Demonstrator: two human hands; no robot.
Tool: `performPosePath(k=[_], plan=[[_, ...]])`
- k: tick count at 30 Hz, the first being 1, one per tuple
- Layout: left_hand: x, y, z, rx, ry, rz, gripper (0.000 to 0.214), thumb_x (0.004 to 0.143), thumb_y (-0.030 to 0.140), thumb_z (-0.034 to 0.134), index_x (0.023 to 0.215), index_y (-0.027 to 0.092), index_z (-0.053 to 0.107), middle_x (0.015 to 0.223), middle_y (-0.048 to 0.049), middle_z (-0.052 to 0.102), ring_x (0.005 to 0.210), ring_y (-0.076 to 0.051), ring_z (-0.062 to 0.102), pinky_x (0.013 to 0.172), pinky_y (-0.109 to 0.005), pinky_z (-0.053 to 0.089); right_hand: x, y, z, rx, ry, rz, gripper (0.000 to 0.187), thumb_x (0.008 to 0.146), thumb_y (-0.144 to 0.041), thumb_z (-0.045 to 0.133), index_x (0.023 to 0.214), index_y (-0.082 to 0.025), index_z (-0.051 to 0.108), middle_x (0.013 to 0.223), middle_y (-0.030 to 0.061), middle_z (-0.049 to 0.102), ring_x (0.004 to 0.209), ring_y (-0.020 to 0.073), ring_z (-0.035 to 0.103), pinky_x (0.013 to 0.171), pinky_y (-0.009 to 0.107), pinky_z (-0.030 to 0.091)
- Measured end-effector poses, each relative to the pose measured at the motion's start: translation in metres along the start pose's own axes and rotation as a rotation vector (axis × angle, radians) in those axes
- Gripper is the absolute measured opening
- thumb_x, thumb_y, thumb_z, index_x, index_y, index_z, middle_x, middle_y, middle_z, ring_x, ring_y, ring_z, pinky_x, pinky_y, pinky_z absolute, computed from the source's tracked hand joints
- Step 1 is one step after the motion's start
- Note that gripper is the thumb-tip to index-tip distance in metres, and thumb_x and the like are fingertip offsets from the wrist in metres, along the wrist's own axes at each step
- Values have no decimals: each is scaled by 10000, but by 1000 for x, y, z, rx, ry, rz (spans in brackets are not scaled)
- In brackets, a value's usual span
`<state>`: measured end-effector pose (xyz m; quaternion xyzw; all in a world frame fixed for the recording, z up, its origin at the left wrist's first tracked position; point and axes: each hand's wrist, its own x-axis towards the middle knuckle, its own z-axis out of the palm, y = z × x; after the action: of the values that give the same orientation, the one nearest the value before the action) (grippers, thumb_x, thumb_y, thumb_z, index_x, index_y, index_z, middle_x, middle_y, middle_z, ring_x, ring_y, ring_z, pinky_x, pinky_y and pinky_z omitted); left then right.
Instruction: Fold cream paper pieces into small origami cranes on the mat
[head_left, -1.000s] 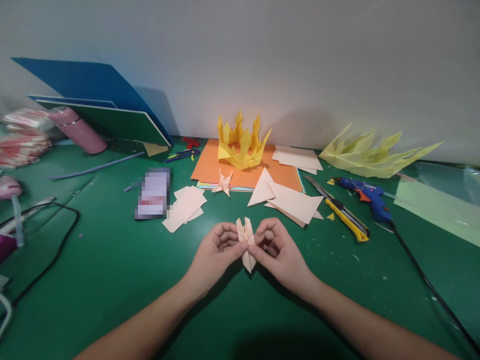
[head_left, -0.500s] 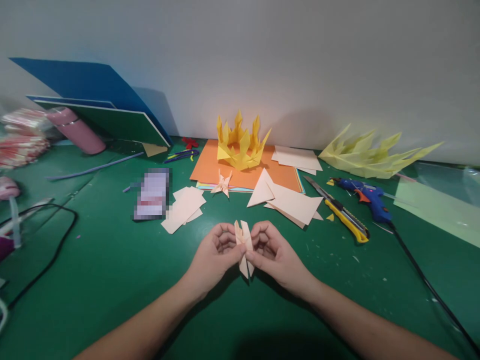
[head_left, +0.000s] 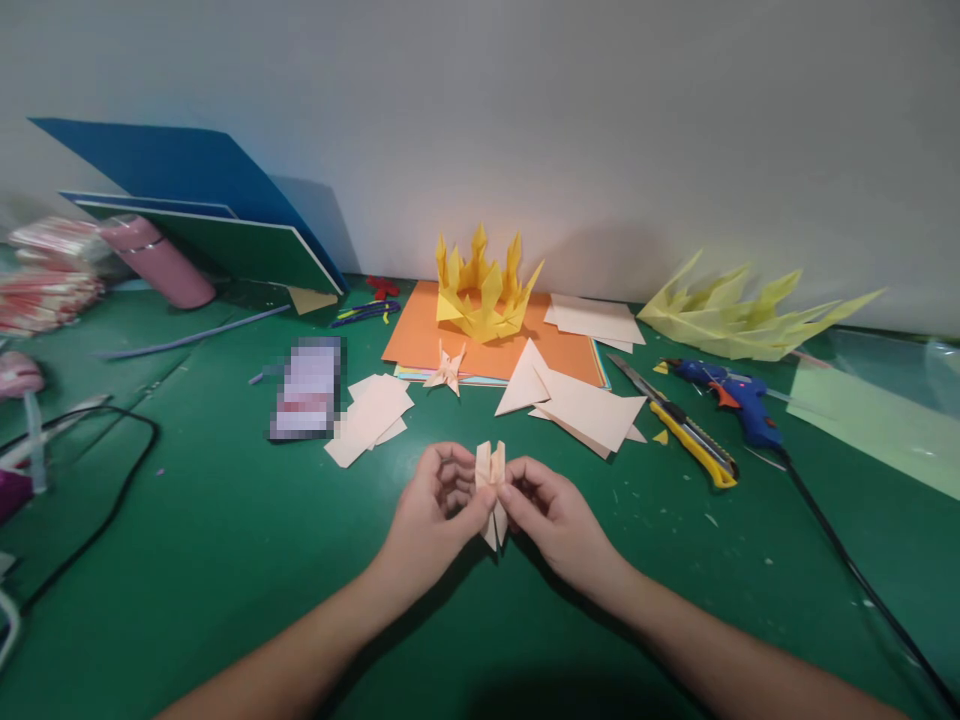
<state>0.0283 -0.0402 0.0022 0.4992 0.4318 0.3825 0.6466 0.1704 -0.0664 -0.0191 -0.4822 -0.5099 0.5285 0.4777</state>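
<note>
Between my two hands is a small folded piece of pale peach paper, upright, with narrow points at its top and bottom. My left hand pinches its left side, thumb on the near face. On the other side, my right hand grips it the same way, and the two thumbtips nearly meet at its middle. Fingers cover part of the folds. Beyond the hands lie a finished-looking folded peach paper star shape, a folded peach paper triangle and loose peach paper pieces.
A yellow paper crown stands on orange paper. To the right lie a yellow utility knife, a corded blue glue gun and a pale yellow paper crown. Leftward are a blurred phone, peach slips and a pink bottle.
Both thumbs have shifted slightly upward on the folded paper, and its top now shows two upright flaps more face-on. My right hand's fingers have curled in closer. Other things stay put.
</note>
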Motion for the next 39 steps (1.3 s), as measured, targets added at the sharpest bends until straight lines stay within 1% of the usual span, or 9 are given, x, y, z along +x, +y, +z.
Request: performPosePath(k=[7,12,16,21,25,27,29,35,39], plan=[[1,7,0,-93,35,-80,402,606,253,752,839,205,427,606,71,571,500,-66,504,504,-189,411,-1,-2,1,-126,-51,-65,292,849,-447,494,711,-190,513,637,-9,533,574,121,499,564,242,434],[2,6,-4,-193,10,-176,461,565,275,791,849,196,437,624,58,610,516,-72,544,522,-187,415,-2,-3,1,-245,-36,-140,283,861,-363,474,633,-197,448,592,-27,470,550,110,442,535,226,392],[3,4,-7,-226,-24,-269,452,580,290,791,865,181,458,651,40,619,548,-86,574,552,-202,433,-1,-3,0,-246,-35,-137,299,854,-370,485,614,-202,427,574,-35,454,540,108,431,527,223,384],[2,7,-4,-176,-27,-241,442,606,303,752,880,205,420,624,64,592,473,-75,530,471,-187,410,0,0,1,-211,-79,-89,312,832,-427,533,630,-197,472,575,-30,492,532,107,456,514,222,394],[2,7,-3,-62,-50,-126,386,658,279,697,857,222,372,599,95,530,406,-50,457,411,-171,375,-1,2,3,-53,-40,-86,207,804,-401,585,830,-216,495,717,-8,556,605,117,530,569,239,465],[3,5,-4,2,-66,-93,353,677,256,676,854,220,372,614,97,500,421,-44,450,412,-164,369,0,4,1,23,29,-123,288,790,-347,608,1013,-244,457,858,18,582,676,123,567,626,255,503],[3,2,-6,51,-99,-92,314,691,241,657,852,213,389,631,95,473,430,-34,432,410,-156,361,2,5,-1,14,91,-187,361,771,-274,624,1082,-263,440,916,23,575,708,122,577,660,260,519],[3,-4,-8,114,-172,-105,275,719,185,599,898,209,391,651,97,439,424,-22,393,399,-148,343,3,3,-7,-160,64,-275,81,771,-181,612,827,-221,570,841,23,596,698,137,594,642,272,521],[4,-3,-9,118,-166,-114,313,705,183,598,930,207,381,655,91,457,426,-35,421,392,-161,362,2,2,-8,-279,112,-338,55,775,-174,624,772,-216,588,762,18,627,697,149,607,653,281,508]])
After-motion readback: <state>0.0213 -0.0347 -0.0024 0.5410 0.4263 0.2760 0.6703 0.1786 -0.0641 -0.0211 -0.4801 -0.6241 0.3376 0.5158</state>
